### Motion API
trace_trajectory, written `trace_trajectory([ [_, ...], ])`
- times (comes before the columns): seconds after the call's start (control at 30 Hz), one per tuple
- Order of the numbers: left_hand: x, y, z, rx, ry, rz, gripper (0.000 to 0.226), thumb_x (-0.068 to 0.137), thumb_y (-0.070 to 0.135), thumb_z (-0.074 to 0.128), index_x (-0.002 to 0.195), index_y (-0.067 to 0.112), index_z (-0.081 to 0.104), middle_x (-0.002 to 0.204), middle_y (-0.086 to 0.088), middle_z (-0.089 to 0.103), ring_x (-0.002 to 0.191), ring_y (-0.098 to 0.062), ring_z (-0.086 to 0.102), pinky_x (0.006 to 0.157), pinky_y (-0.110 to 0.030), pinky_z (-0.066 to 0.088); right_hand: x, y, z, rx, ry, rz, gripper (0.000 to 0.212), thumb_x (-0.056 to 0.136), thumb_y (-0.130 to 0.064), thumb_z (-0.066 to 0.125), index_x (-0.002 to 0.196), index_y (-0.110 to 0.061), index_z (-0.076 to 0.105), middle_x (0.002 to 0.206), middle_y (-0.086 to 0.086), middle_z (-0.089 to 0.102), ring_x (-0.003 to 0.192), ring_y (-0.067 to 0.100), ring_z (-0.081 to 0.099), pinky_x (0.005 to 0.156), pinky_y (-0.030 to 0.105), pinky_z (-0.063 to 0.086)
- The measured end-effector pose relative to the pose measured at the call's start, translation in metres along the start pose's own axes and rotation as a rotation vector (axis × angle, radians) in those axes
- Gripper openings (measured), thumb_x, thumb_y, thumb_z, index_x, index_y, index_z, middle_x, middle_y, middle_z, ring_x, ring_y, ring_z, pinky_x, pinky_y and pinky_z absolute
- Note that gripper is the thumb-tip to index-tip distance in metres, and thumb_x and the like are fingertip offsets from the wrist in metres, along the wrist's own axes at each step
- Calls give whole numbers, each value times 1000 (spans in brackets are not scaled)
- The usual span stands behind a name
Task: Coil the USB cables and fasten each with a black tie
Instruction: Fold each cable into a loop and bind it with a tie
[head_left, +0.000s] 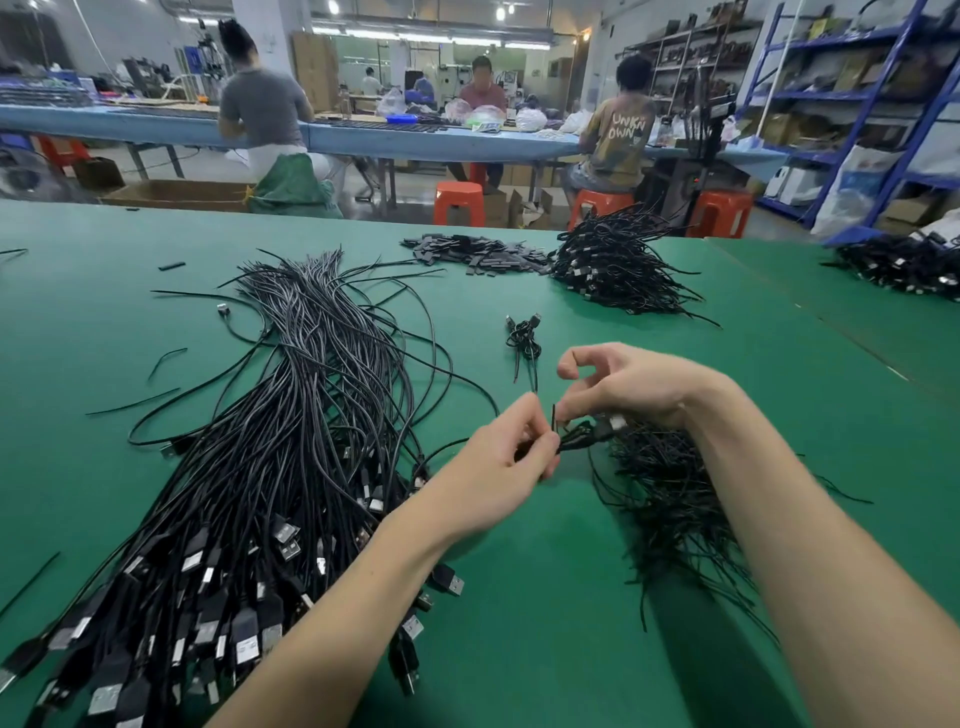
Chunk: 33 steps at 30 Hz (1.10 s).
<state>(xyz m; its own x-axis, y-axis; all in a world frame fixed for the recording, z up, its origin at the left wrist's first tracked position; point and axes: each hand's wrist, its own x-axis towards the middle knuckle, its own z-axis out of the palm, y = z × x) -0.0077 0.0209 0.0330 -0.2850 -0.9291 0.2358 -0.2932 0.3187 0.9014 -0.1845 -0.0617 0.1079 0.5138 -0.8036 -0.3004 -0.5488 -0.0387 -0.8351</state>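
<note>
A small coiled black USB cable (584, 435) is held between my two hands above the green table (519, 597). My left hand (498, 467) pinches one end of the coil and a thin black tie (554, 418) that sticks up there. My right hand (628, 387) curls round the other end, where a silver plug shows. A large bundle of loose USB cables (291, 426) lies to the left, plugs toward me. A heap of black ties (670, 499) lies under my right wrist. One tied coil (523, 340) lies just beyond my hands.
A heap of finished coils (608, 265) and small black pieces (478, 252) sit at the table's far edge. More cables (904, 265) lie on the neighbouring table at right. People sit at a blue bench beyond, with orange stools and shelving.
</note>
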Motion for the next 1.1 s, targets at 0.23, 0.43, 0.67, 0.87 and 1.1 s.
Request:
trace_trajectory([
  [0.23,8,-14,-4,42,206,-145,18,99,24,49,82,25,44,70,0,66,62,-16,47,60,-33,40,4,-19,25,-378,225,-268,36,82,-9,76,84,-21,42,85,0,76,52,5,45,55,19,40],
  [0.43,14,-17,-10,-444,320,-370,8,98,8,54,93,12,48,67,1,67,59,-12,46,50,-19,36,2,9,55,-284,428,-479,36,84,-14,76,85,-24,42,83,-13,71,56,18,47,58,28,43],
  [0.67,7,-18,-10,241,468,-71,6,91,15,67,91,18,61,81,9,71,75,1,65,70,-10,46,-1,20,58,-169,499,-354,22,82,-26,82,85,-24,60,79,-15,73,54,5,50,58,17,43],
  [0.87,2,-15,-6,456,442,147,2,95,16,61,95,16,59,80,4,64,70,-9,58,68,-31,50,-4,16,59,-173,620,-210,11,79,-39,84,76,-30,78,66,-16,72,61,-8,62,56,7,41],
  [1.1,1,-9,-8,572,428,196,3,98,19,56,101,16,56,91,-1,62,84,-19,57,75,-38,48,-8,9,62,-187,619,-188,12,80,-41,83,79,-30,80,70,-15,74,69,-4,67,68,21,53],
])
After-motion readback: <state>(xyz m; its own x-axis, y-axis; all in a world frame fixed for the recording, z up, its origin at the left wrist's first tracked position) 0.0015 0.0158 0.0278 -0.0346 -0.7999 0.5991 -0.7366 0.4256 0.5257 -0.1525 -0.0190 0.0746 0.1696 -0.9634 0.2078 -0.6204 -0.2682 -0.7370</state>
